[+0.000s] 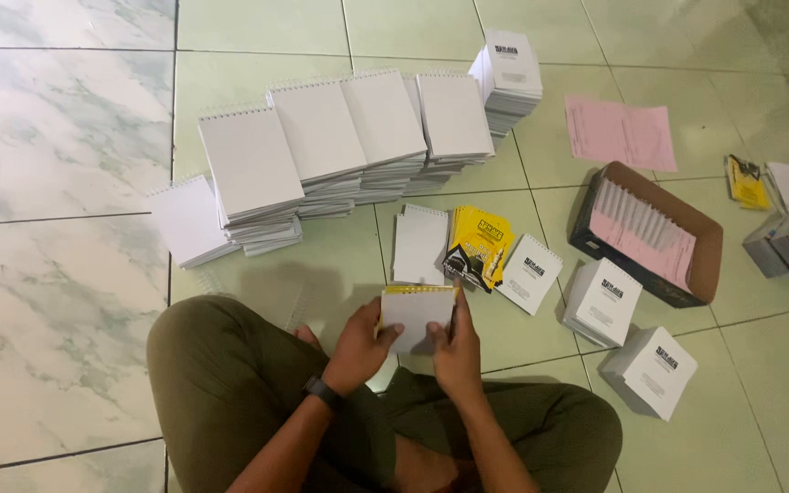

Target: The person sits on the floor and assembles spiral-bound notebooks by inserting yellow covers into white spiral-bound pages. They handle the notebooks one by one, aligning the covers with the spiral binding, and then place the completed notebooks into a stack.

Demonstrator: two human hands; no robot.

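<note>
A small white spiral-bound notepad with a yellow top edge (417,312) was held at lower centre of the frame.
It was clasped by the left hand (361,347) and right hand (457,351), below the yellow printed covers (477,246) on the floor (57,301).

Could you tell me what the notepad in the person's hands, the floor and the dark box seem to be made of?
Notepad: matte white paper or card with a yellow edge along its top, held by the left hand and right hand.
Floor: glossy, marbled tiles with dark joints, probably ceramic.
Dark box: likely cardboard, with a plain brown inner wall.
</note>
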